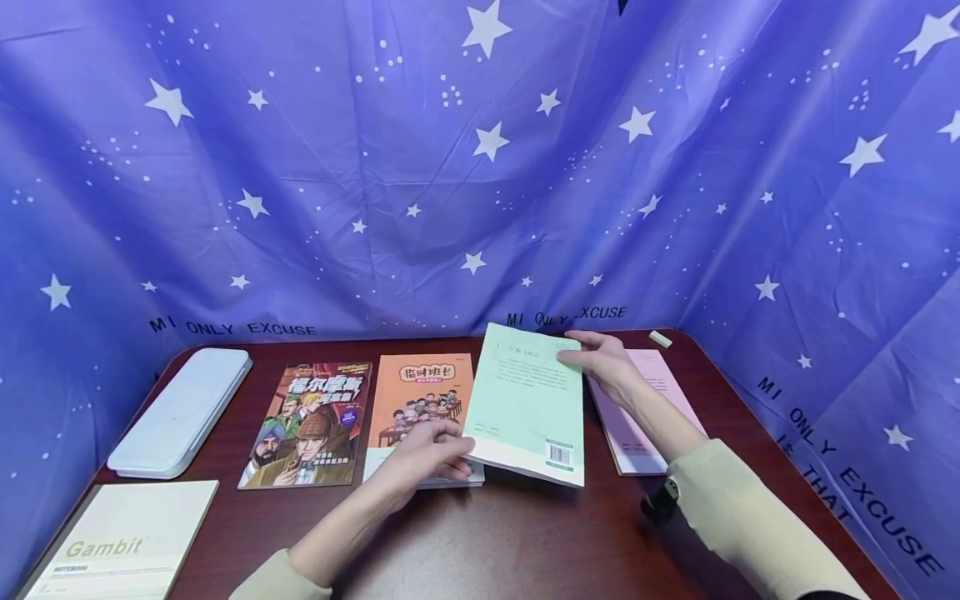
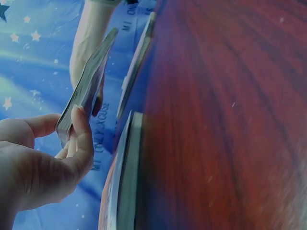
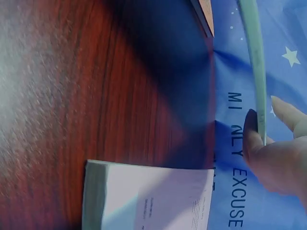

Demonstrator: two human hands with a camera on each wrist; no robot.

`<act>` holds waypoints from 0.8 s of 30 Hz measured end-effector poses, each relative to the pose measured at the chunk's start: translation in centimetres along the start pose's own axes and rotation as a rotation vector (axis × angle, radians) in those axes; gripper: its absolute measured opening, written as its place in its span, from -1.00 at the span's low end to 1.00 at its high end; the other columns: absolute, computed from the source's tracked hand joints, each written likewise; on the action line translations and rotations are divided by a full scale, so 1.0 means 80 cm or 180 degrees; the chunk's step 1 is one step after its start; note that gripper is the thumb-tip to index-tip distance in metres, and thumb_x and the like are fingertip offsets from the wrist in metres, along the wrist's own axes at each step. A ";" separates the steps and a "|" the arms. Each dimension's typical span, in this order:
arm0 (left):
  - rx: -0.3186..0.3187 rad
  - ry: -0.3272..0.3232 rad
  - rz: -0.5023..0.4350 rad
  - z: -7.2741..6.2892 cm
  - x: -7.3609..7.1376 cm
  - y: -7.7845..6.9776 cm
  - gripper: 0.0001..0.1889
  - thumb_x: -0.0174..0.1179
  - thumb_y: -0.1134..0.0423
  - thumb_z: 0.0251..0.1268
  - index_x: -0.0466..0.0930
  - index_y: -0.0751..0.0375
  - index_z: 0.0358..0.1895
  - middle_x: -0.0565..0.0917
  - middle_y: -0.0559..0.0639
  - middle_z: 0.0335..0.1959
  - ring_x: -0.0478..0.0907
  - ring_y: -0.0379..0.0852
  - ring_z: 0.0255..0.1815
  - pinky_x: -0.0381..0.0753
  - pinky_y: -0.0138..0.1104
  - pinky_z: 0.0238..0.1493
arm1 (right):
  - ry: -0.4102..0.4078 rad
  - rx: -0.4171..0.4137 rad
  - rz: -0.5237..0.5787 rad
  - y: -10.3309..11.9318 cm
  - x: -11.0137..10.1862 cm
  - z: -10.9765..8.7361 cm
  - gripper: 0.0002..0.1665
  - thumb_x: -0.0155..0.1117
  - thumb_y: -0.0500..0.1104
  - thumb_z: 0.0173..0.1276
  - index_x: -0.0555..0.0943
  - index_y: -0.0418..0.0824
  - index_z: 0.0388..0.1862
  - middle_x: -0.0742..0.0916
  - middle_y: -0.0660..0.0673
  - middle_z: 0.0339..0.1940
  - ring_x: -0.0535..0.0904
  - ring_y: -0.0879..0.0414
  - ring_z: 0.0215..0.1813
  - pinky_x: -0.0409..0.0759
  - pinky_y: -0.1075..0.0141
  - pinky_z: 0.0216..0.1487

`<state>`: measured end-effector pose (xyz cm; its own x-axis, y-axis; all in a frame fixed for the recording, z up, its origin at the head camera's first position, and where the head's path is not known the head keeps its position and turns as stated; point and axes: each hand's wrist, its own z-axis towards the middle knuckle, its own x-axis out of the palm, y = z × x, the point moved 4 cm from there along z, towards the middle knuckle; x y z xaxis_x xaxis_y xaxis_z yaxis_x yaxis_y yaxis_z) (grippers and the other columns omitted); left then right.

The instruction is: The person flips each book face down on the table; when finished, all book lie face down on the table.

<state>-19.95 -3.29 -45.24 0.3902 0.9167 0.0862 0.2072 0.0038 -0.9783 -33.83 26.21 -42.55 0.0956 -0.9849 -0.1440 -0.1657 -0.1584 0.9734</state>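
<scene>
A pale green, rectangular paperback book with a barcode near its lower right corner (image 1: pixel 521 404) is held above the dark reddish-brown, wood-grained table (image 1: pixel 525 550), tilted and apart from its surface; in the head view it is seen between an orange paperback with cartoon children on its cover (image 1: pixel 420 392), which is slightly overlapped, and a pale pink paperback (image 1: pixel 637 425). Its lower left corner is pinched between thumb and fingers by the left hand (image 1: pixel 426 454); its upper right corner is gripped likewise by the right hand (image 1: pixel 607 367), though how far the fingers reach behind cannot be told. The book is judged to be light, as it is borne at two corners only; a gentle bow, seen edge-on in the right wrist view, suggests soft covers and flexible pages; some slip may be expected on a smooth cover, and corners could be creased by a hard pinch. The whole thickness is best taken at opposite edges, so that no loose leaf is caught alone.
</scene>
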 end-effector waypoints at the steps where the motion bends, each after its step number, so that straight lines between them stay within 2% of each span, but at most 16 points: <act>1: -0.0018 0.0028 -0.0012 0.000 0.003 0.003 -0.74 0.21 0.29 0.43 0.51 0.49 -0.04 0.67 0.03 -0.39 0.67 -0.24 -0.45 0.79 -0.41 -0.24 | 0.0011 0.0020 -0.0091 0.000 0.001 0.001 -0.13 0.39 -0.34 0.34 0.28 -0.33 0.58 0.56 -0.04 -0.04 0.57 0.39 -0.30 0.59 0.54 -0.22; 4: -0.0044 0.0128 -0.0014 0.001 0.013 0.009 -0.70 0.20 0.31 0.44 0.49 0.53 0.03 0.73 0.18 -0.34 0.69 -0.23 -0.44 0.80 -0.40 -0.23 | 0.0048 0.0102 -0.0369 0.000 0.002 0.006 -0.10 0.42 -0.29 0.34 0.26 -0.26 0.60 0.61 -0.31 0.26 0.72 0.24 -0.13 0.69 0.45 -0.05; 6: -0.0041 0.0172 -0.0002 0.002 0.019 0.013 -0.67 0.20 0.33 0.44 0.47 0.55 0.07 0.75 0.28 -0.27 0.72 -0.21 -0.42 0.82 -0.36 -0.20 | 0.0054 0.0156 -0.0509 0.000 0.002 0.009 -0.08 0.44 -0.26 0.33 0.27 -0.22 0.61 0.56 -0.34 0.42 0.72 0.09 0.06 0.69 0.32 0.14; 9: -0.0016 0.0226 0.0053 0.004 0.027 0.017 -0.66 0.19 0.35 0.45 0.45 0.60 0.09 0.74 0.43 -0.20 0.77 -0.14 -0.39 0.83 -0.31 -0.17 | 0.0099 0.0134 -0.0737 0.000 0.003 0.014 -0.06 0.46 -0.24 0.31 0.26 -0.21 0.61 0.39 -0.32 0.59 0.45 -0.13 0.48 0.50 0.05 0.48; 11: -0.0012 0.0242 0.0066 0.007 0.033 0.021 -0.66 0.19 0.37 0.46 0.46 0.62 0.10 0.74 0.48 -0.18 0.80 -0.06 -0.37 0.83 -0.28 -0.17 | 0.0142 0.0079 -0.0859 -0.001 0.003 0.017 -0.07 0.47 -0.25 0.31 0.28 -0.24 0.60 0.27 -0.28 0.67 0.20 -0.22 0.63 0.30 -0.08 0.62; 13: -0.0018 0.0269 0.0084 0.009 0.038 0.023 -0.67 0.17 0.39 0.47 0.47 0.64 0.10 0.73 0.51 -0.17 0.82 0.00 -0.34 0.84 -0.27 -0.18 | 0.0172 0.0013 -0.0976 -0.002 0.004 0.021 -0.08 0.47 -0.25 0.29 0.29 -0.28 0.59 0.20 -0.27 0.70 0.02 -0.27 0.69 0.17 -0.15 0.67; 14: -0.0026 0.0275 0.0086 0.010 0.041 0.024 -0.69 0.17 0.39 0.47 0.49 0.64 0.08 0.73 0.52 -0.17 0.82 0.01 -0.34 0.84 -0.26 -0.18 | 0.0190 -0.0018 -0.1042 -0.002 0.004 0.023 -0.07 0.48 -0.25 0.29 0.29 -0.30 0.58 0.20 -0.29 0.69 0.01 -0.28 0.70 0.17 -0.16 0.68; 20: -0.0130 0.0260 0.0066 0.015 0.049 0.030 -0.75 0.16 0.42 0.47 0.53 0.60 0.03 0.75 0.50 -0.20 0.82 -0.04 -0.37 0.84 -0.25 -0.19 | 0.0199 -0.0088 -0.1390 -0.008 0.008 0.029 -0.04 0.51 -0.21 0.26 0.29 -0.31 0.58 0.27 -0.32 0.66 0.02 -0.30 0.70 0.19 -0.19 0.66; 24: -0.0179 0.0244 0.0069 0.017 0.049 0.032 -0.73 0.13 0.43 0.48 0.52 0.63 0.06 0.75 0.49 -0.19 0.83 0.01 -0.36 0.84 -0.25 -0.19 | 0.0205 -0.0109 -0.1533 -0.014 0.010 0.032 -0.01 0.54 -0.18 0.23 0.28 -0.31 0.58 0.28 -0.31 0.66 0.02 -0.29 0.70 0.15 -0.22 0.66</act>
<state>-19.12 0.90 -47.70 0.4622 0.8830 0.0814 0.2472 -0.0401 -0.9681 -36.13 25.42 -44.18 0.2142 -0.7938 -0.5692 -0.0554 -0.5917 0.8042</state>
